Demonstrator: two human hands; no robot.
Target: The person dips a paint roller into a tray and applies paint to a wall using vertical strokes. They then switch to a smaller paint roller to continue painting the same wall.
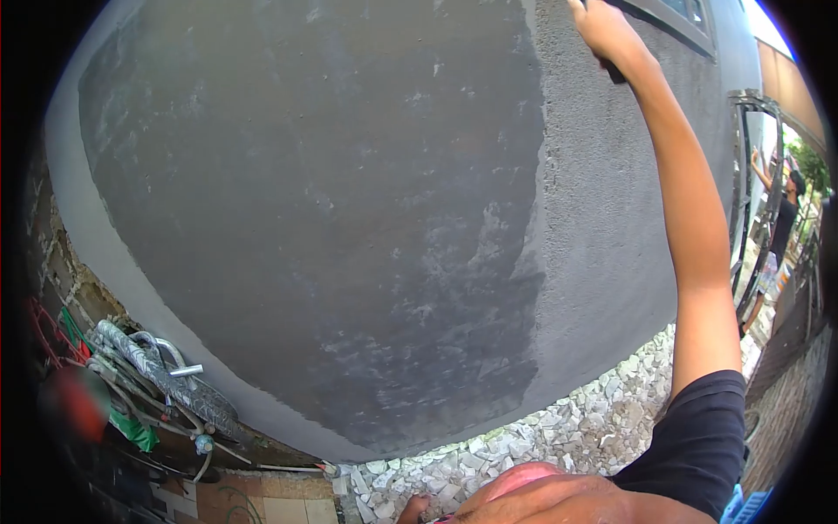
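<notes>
My right hand point(607, 33) is raised at the top right, with its fingers wrapped round a dark-handled tool point(616, 72). Only part of that tool shows, and its top runs out of the frame. Behind the hand is the rough, lighter grey part of the wall point(594, 166). A smoother, darker grey coat point(323, 201) with pale smudges covers much of the wall to the left. My left hand does not show.
Broken white stones point(602, 419) line the wall's foot. Hoses and cables point(157, 375) lie at the lower left beside tiles point(262, 498). A metal-framed window point(681, 22) is at the upper right. Beyond a dark metal gate point(742, 201), another person point(786, 218) stands with an arm raised.
</notes>
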